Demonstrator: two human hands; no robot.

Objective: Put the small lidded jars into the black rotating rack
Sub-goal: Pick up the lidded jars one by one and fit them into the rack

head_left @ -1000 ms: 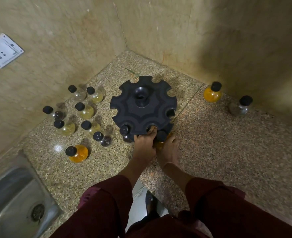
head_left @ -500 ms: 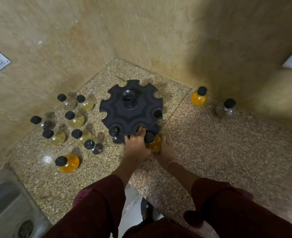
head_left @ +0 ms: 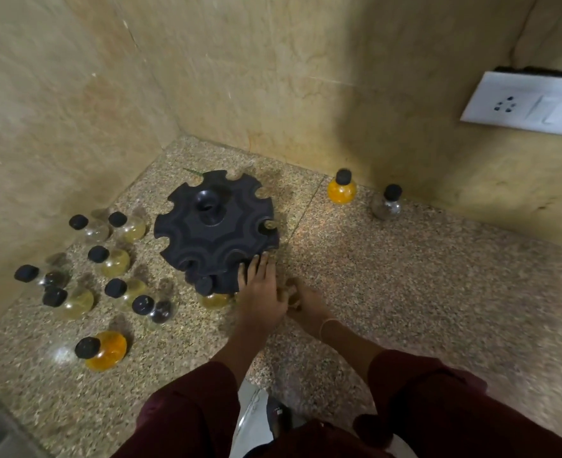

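Black rotating rack [head_left: 215, 231] has turned under left hand [head_left: 259, 289].

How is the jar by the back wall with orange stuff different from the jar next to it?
The orange jar is filled with bright orange contents; the clear jar looks almost empty, with something dark inside. The orange jar stands nearer the black rack; the clear jar is farther right. Both are small, round, upright and have black lids.

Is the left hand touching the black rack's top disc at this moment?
Touching. In the head view the left hand reaches forward and its fingertips lie flat on the near edge of the black rack, with no gap visible between them.
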